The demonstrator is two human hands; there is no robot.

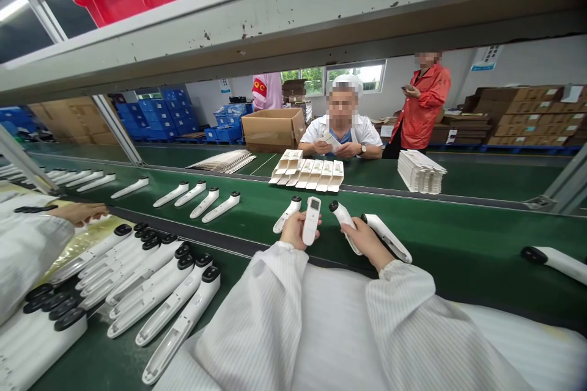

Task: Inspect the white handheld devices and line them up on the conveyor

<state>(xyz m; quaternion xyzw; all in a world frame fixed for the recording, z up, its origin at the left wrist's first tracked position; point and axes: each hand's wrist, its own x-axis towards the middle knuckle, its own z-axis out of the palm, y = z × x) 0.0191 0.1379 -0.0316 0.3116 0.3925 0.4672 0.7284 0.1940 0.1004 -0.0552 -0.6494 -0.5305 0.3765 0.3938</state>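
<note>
My left hand [292, 233] is closed around a white infrared thermometer [312, 223], held upright with its small screen facing me. Just behind that hand, another white thermometer [287, 215] lies on the green belt. In my right hand [369, 244] is a second thermometer [343, 223], gripped along its body, its black head pointing up and to the left. Right beside this hand, a thermometer with an open hollow in its handle [389, 239] rests on the belt.
A green conveyor belt [458, 238] carries spaced thermometers. Many open-handled thermometers [183, 324] lie at left, near a co-worker's hand [82, 212]. Across the belt, a seated person [342, 128] handles a carton behind small white boxes [316, 174]. A metal shelf beam [257, 24] spans overhead.
</note>
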